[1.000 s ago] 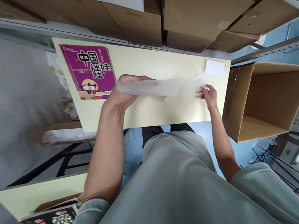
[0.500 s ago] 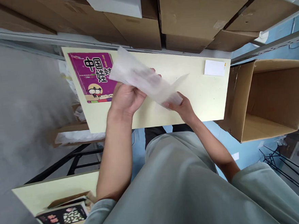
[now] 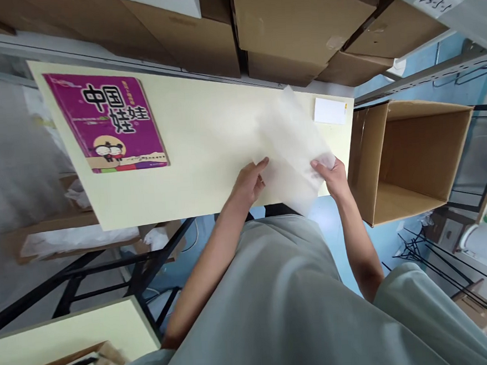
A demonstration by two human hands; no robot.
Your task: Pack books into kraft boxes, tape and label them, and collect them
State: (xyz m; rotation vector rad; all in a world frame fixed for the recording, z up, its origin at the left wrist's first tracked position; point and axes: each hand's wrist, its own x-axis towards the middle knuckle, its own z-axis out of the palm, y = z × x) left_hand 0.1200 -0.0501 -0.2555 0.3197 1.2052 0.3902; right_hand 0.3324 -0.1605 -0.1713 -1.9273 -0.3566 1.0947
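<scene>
A thin, whitish, see-through bag or sheet (image 3: 293, 145) hangs tilted over the front right part of the cream table. My right hand (image 3: 330, 175) pinches its right edge, thumb on top. At the left edge of this sheet is my left hand (image 3: 250, 181), thumb and fingers closed around the faint edge. A purple book (image 3: 110, 122) with large Chinese characters and two cartoon figures lies flat at the table's left end, apart from both hands.
A small white stack of cards or paper (image 3: 329, 111) lies at the back right of the table (image 3: 201, 180). An open cardboard box (image 3: 369, 162) stands beyond the right edge. Cardboard boxes (image 3: 299, 20) line the shelf behind. Lower left, another cream surface (image 3: 70, 333) holds books.
The view has shifted right. The sheet has moved right and spread wider. My left hand has come from beneath it to its left edge, and the purple book is now fully uncovered.
</scene>
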